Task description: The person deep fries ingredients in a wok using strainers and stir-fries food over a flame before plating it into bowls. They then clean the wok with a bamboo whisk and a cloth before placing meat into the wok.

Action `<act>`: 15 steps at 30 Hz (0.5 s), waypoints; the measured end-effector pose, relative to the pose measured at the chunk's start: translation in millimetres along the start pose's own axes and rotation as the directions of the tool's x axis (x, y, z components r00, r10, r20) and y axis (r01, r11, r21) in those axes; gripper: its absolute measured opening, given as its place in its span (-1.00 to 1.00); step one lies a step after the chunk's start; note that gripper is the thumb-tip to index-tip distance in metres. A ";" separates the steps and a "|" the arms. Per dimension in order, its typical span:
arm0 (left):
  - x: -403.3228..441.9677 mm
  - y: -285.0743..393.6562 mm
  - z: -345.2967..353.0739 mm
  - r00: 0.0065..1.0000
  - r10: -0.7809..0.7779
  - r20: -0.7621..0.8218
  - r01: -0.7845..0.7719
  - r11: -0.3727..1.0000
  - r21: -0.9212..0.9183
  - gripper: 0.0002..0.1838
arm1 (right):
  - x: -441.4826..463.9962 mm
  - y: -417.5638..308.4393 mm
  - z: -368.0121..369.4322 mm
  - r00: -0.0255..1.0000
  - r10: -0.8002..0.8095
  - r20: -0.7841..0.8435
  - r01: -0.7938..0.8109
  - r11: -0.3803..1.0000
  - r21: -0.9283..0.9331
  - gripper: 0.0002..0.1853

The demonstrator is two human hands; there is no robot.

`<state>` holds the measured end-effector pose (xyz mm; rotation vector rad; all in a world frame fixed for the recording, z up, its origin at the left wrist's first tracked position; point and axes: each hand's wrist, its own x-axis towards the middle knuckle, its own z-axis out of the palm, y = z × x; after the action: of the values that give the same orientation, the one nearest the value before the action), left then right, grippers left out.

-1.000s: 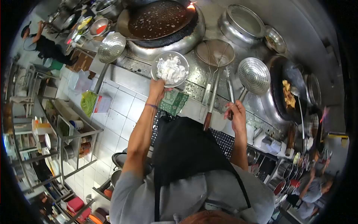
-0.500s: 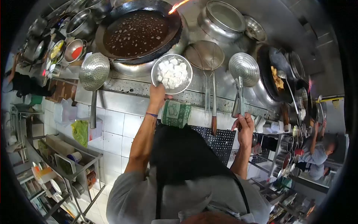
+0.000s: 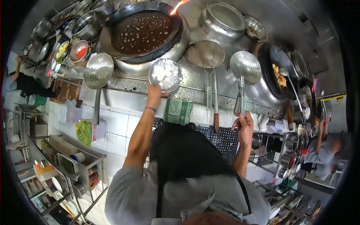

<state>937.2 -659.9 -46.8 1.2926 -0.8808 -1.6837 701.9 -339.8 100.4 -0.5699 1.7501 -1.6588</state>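
My left hand [image 3: 154, 93] grips the near rim of a round metal bowl [image 3: 179, 87]. White cubes [image 3: 165, 74], perhaps tofu, fill the bowl and look smeared by motion. Just beyond it is a large wok [image 3: 110, 41] of dark, bubbling liquid [image 3: 142, 33]. My right hand [image 3: 244, 123] is closed round the handle of a perforated skimmer [image 3: 245, 66], its round head up over the steel stove top. Between my hands lies a fine-mesh strainer [image 3: 202, 56] with a wooden-ended handle. A green patterned cloth [image 3: 178, 111] hangs at the stove edge below the bowl.
Flame [image 3: 179, 6] rises behind the wok. Another perforated skimmer [image 3: 98, 71] rests at left. A lidded-looking metal pot [image 3: 221, 30] stands at the back. On the right, a second wok [image 3: 267, 67] holds golden pieces. Other people [image 3: 324, 153] are at the far right and far left.
The bowl in my left hand has shifted slightly left, and its cubes now look blurred. My right hand keeps its hold on the skimmer. The whole view has swung a little.
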 end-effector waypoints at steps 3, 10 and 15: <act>-12.6 4.2 -3.2 0.988 -0.067 0.137 0.095 0.974 -0.205 -0.45 | -6.2 11.9 -6.6 1.000 0.013 0.007 -0.012 0.997 -0.071 -0.83; -23.0 -0.8 1.9 0.992 0.124 -0.015 -0.125 0.988 -0.094 -0.40 | 13.6 2.1 -3.3 0.991 0.094 0.100 -0.090 0.995 -0.042 -0.87; -34.3 16.0 3.6 0.986 -0.060 0.158 0.099 0.963 -0.251 -0.38 | 25.2 -8.0 14.4 0.996 0.083 0.022 -0.083 0.996 -0.031 -0.78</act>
<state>941.4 -635.4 -18.1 1.0484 -0.6730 -1.9083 693.6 -368.6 104.5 -0.5205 1.7608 -1.5657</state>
